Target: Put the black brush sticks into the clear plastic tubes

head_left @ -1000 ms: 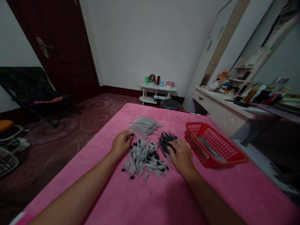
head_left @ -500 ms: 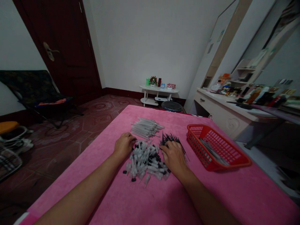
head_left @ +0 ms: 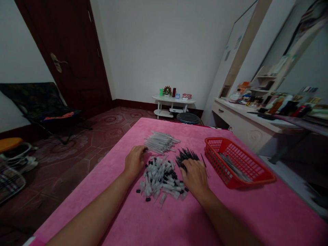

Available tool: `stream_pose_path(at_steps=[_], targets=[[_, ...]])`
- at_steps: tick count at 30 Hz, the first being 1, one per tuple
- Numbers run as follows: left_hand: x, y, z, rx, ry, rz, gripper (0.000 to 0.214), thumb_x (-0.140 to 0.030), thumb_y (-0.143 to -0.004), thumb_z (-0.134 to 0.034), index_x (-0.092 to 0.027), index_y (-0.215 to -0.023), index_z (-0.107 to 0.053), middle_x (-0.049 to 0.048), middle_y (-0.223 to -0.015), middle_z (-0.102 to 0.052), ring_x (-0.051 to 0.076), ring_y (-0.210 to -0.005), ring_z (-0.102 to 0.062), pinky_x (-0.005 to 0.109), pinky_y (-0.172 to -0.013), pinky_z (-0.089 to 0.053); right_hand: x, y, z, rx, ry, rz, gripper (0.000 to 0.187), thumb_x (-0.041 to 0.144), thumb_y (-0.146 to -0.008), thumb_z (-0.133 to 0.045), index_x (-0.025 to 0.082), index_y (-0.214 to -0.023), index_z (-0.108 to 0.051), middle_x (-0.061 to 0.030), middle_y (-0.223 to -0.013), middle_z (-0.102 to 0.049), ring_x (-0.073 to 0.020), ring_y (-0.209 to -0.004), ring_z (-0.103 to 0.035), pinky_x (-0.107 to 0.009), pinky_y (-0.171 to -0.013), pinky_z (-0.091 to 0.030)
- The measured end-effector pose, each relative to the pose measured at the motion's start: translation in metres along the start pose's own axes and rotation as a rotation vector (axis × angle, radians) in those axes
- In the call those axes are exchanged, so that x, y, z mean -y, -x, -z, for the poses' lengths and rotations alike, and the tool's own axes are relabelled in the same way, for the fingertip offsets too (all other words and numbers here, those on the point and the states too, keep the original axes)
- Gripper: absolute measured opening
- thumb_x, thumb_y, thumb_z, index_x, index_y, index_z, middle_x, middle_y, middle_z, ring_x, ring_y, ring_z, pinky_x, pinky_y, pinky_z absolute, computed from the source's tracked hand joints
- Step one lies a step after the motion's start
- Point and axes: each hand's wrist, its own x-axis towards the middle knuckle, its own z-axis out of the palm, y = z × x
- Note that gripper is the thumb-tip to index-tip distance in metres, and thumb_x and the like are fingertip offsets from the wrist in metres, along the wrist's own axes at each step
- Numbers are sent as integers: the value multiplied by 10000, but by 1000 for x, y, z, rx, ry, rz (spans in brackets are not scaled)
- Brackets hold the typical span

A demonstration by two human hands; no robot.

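Note:
My left hand (head_left: 134,160) rests at the left of the piles, its fingers curled together; a small dark bit shows at the fingertips, too small to name. Beside it lie a bundle of clear slim tubes (head_left: 162,141), like pen barrels, and a loose heap of translucent caps (head_left: 160,179), some with black ends. My right hand (head_left: 196,175) is at the near edge of a pile of thin black pointed sticks (head_left: 186,154). Its thumb and fingers are bent together on the pile, and what they grip is hidden.
A red plastic basket (head_left: 239,164) with grey slim pieces (head_left: 233,166) inside stands at the right on the pink cloth (head_left: 153,225). One black stick (head_left: 203,160) lies apart near the basket. Beyond are a white side table (head_left: 174,99), a dresser (head_left: 246,114) and a folding chair (head_left: 38,106).
My right hand has drawn back slightly toward me and to the right, uncovering more of the black sticks. My left hand stays nearly in place. The view has shifted slightly.

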Motion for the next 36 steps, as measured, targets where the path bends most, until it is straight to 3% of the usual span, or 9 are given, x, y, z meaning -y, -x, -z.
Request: stream_pose_path(at_steps=[7,13,17,23,31,36], targets=[[-7,3,1,31,83,-92,270,-194,-844,-499,-242,-1065,-647,65,-987,-624,215,-965,-523,317,-817,-452,-19,1,-2,-59,-85,-113,237,174,-840,-497,183,-1026,-643,-68,-934,-686,-214,-892,-598,-346,-791,-352],[-11,3,5,59,72,-128,326,-130,-804,-516,-249,-1073,-656,61,-979,-619,219,-967,-509,324,-809,-444,-32,1,1,-240,-347,-166,185,237,-855,-511,206,-902,-687,-39,-915,-694,-197,-874,-604,-326,-796,-386],[-14,4,4,82,54,-153,378,-91,-794,-490,-267,-1086,-655,60,-974,-617,215,-959,-511,320,-789,-447,-24,1,7,-313,-468,-87,173,253,-862,-518,214,-873,-686,-31,-898,-692,-186,-865,-596,-325,-820,-387],[-15,4,3,67,52,-203,369,-81,-803,-477,-256,-1073,-658,56,-972,-615,199,-939,-515,306,-774,-450,-17,3,8,-277,-415,-11,166,203,-869,-517,204,-875,-683,-36,-894,-687,-188,-859,-578,-336,-812,-370],[-20,5,9,48,-86,-353,429,-33,-762,-500,-257,-1101,-636,56,-981,-609,208,-920,-511,289,-688,-445,-15,2,20,-281,-300,93,145,140,-843,-547,200,-891,-671,-32,-838,-655,-193,-839,-541,-344,-777,-349],[-29,9,8,64,-61,-449,479,-1,-721,-499,-245,-1115,-621,62,-987,-604,208,-906,-508,292,-693,-445,-7,3,23,-273,-284,188,186,89,-809,-553,203,-907,-663,-34,-856,-649,-191,-838,-521,-351,-776,-344]])
